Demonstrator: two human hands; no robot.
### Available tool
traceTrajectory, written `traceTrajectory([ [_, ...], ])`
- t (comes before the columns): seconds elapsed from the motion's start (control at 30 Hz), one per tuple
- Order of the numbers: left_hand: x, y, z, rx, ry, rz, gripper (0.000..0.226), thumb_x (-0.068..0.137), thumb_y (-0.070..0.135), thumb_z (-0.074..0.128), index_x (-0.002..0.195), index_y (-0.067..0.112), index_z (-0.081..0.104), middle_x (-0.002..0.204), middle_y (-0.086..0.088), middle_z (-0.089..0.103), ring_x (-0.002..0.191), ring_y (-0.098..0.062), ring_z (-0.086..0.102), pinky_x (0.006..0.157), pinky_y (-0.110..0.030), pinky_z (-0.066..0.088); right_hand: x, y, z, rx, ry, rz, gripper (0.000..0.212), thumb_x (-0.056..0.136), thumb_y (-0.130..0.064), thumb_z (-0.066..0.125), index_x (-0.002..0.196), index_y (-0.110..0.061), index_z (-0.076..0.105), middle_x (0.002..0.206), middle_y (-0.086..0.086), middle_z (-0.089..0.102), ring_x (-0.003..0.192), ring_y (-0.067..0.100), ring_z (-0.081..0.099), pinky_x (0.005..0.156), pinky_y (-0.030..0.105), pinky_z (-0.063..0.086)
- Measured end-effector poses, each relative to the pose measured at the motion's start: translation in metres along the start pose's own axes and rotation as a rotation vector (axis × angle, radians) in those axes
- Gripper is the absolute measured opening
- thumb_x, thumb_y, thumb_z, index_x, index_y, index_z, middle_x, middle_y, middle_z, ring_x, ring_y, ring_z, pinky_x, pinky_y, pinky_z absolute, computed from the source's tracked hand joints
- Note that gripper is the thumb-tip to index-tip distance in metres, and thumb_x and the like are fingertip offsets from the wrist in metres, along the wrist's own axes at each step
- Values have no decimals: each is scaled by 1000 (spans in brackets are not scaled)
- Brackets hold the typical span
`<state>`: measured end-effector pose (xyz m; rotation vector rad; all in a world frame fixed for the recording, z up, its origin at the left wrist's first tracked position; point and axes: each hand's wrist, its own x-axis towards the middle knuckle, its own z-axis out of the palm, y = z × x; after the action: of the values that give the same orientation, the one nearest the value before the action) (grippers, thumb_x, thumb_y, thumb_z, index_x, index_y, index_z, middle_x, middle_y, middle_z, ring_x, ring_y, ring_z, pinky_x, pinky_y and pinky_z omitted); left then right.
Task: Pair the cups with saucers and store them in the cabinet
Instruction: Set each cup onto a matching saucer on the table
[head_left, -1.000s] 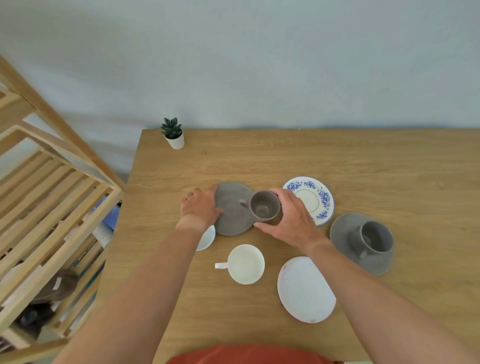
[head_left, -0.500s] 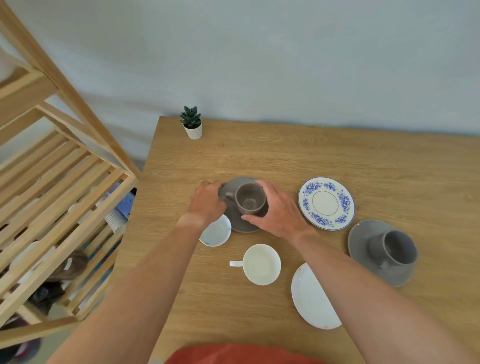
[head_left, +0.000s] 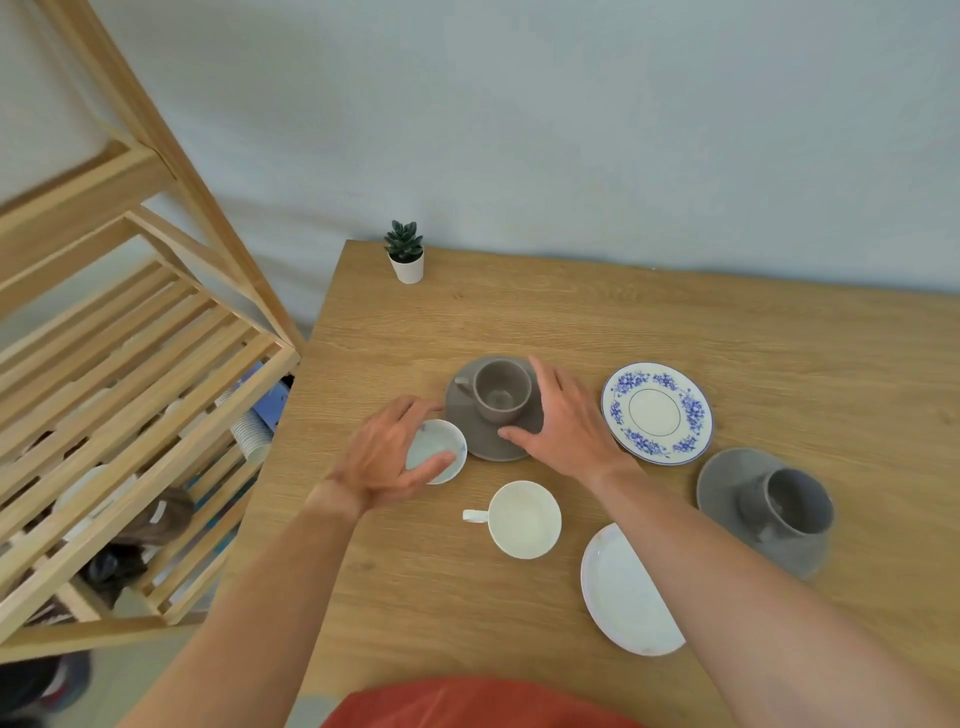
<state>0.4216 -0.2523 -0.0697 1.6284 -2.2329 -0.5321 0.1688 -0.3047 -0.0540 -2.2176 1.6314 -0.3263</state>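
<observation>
Wooden tabletop (head_left: 675, 322), near edge: a white cup (head_left: 524, 519) waits beside its white saucer (head_left: 623, 592). Further in, the left hand (head_left: 384, 452) curls round a small bowl (head_left: 439, 449), likely to match it. The right hand (head_left: 566, 421) is spread wide beside the grey cup (head_left: 501, 389), which sits on its grey saucer (head_left: 488, 441).

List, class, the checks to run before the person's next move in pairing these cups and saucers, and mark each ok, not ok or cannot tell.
1. Brown cup seated upright on its saucer: ok.
2. Right hand clear of that cup: ok, open beside it.
3. Left hand holds the small cup: ok, fingers curl round it.
4. Floral saucer free for it: ok.
5. White cup paired: not ok, white saucer lies apart.
6. Shelf space: cannot tell.
</observation>
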Motion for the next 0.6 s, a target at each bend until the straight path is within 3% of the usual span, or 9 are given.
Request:
traceTrajectory([
  [0.1,-10,3,6,82,-17,16,83,76,72,56,140,21,41,129,-1,54,108,-19,57,89,-36,50,-13,10,1,-119,78,2,84,81,-50,69,146,-13,32,140,7,43,129,29,41,109,40,35],
  [0.27,-17,10,17,59,36,-23,85,69,46,77,140,19,40,122,-4,58,104,-25,60,88,-40,53,-35,24,6,-210,41,41,70,85,-53,59,138,-14,37,136,9,41,127,30,39,107,42,35],
  [0.43,-19,23,9,29,206,7,78,68,49,72,133,12,48,113,-9,60,93,-25,61,76,-34,55,-49,38,6,-253,-47,124,66,91,-55,50,141,-13,36,152,17,29,139,35,28,115,46,26],
  [0.6,5,41,0,48,387,39,78,68,56,71,126,6,57,107,-11,63,89,-25,61,75,-35,55,-61,52,-4,-334,-60,256,63,95,-50,47,143,-10,38,154,23,27,136,39,31,112,48,29],
])
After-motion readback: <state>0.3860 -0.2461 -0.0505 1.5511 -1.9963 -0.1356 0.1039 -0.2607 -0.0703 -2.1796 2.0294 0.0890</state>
